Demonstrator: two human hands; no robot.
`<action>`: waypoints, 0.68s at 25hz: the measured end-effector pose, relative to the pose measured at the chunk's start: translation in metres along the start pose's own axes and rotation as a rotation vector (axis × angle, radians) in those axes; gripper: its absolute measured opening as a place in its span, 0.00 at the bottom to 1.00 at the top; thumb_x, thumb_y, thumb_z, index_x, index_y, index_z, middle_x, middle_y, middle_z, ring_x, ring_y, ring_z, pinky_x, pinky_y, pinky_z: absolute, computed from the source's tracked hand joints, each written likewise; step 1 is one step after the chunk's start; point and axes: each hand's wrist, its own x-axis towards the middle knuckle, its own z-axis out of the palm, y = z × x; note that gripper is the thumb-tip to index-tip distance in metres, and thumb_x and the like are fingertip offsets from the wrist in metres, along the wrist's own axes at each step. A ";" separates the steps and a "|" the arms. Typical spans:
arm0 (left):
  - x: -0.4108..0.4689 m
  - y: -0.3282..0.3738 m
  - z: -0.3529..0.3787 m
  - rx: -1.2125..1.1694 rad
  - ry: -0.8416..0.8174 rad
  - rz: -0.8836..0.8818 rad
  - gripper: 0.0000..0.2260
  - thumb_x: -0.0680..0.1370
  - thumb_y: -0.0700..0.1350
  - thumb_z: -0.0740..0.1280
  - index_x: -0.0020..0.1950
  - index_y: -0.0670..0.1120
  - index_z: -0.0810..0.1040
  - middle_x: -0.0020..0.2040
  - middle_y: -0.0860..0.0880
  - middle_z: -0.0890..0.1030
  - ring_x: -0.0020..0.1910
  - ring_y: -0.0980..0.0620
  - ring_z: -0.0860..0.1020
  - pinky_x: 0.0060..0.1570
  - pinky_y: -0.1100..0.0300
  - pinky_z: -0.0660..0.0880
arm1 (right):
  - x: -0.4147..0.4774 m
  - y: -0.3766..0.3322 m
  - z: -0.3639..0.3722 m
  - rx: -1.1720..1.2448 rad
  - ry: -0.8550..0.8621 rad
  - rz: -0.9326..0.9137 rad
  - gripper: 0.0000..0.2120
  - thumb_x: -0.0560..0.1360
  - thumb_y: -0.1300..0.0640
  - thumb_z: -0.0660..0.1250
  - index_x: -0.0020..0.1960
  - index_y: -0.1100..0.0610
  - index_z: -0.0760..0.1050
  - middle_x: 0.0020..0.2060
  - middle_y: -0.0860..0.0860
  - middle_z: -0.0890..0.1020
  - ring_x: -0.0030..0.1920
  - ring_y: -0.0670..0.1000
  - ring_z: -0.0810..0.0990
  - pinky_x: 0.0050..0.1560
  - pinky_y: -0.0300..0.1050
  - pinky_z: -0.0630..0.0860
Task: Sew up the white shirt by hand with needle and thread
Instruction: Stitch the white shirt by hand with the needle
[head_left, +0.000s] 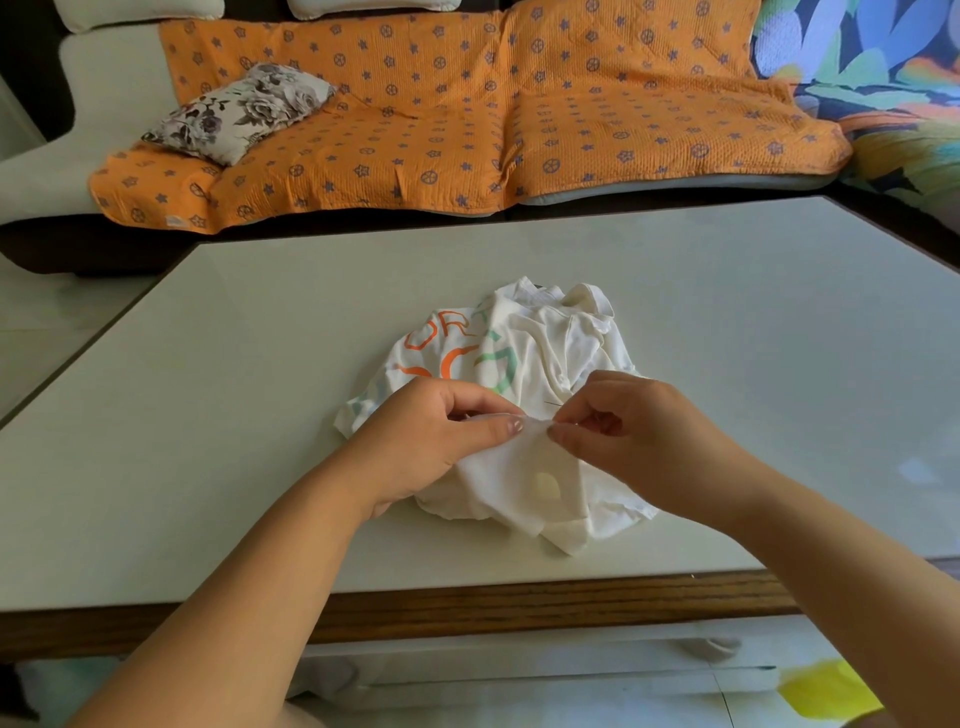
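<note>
Left hand (431, 441): fingers curled, thumb and forefinger pinching a raised fold of the white shirt (545, 358). Thumb lies flat along the fold, tip pointing right. Heel of the hand rests on the cloth.

Right hand (639, 436): fingers curled, thumb and forefinger pressed together at the right end of the same fold. Fingertips of the 2 hands are nearly touching. Needle (554, 403): a thin dark line just above the right fingertips, running from the right forefinger out to the left over the cloth. The grip reads as a pinch on the needle; the contact point itself is hidden by the fingers.

Shirt: crumpled in 1 heap on the table (234, 415), about mid-width, on the near half of the top. Orange and green printed letters face up on the far left part of the heap; collar at the far edge. Below the pinched fold, 1 oval opening in the cloth (545, 483), pale table showing through it. Near hem lies short of the table's wooden front edge.

Surroundings: sofa beyond the table with an orange patterned cover (467, 119); 1 floral pillow (239, 111) on its left part.
</note>
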 end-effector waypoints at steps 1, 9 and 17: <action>0.000 0.000 0.000 0.004 0.003 0.009 0.03 0.75 0.48 0.72 0.46 0.53 0.86 0.46 0.54 0.86 0.51 0.56 0.82 0.59 0.58 0.76 | -0.001 -0.001 -0.001 0.012 -0.028 0.019 0.06 0.76 0.56 0.69 0.41 0.52 0.82 0.37 0.45 0.78 0.39 0.42 0.76 0.41 0.32 0.70; 0.000 0.001 0.002 0.021 0.008 0.037 0.03 0.75 0.48 0.72 0.45 0.54 0.86 0.44 0.57 0.85 0.47 0.61 0.81 0.56 0.61 0.75 | -0.008 -0.016 -0.008 0.596 0.187 0.192 0.13 0.79 0.69 0.59 0.56 0.53 0.73 0.40 0.51 0.86 0.31 0.53 0.83 0.29 0.44 0.77; 0.003 -0.001 0.003 0.032 0.006 0.068 0.03 0.75 0.46 0.72 0.44 0.53 0.85 0.44 0.56 0.85 0.47 0.61 0.81 0.54 0.62 0.74 | -0.014 -0.020 0.008 0.519 0.051 0.310 0.03 0.77 0.65 0.66 0.47 0.62 0.79 0.38 0.55 0.85 0.37 0.52 0.86 0.36 0.46 0.84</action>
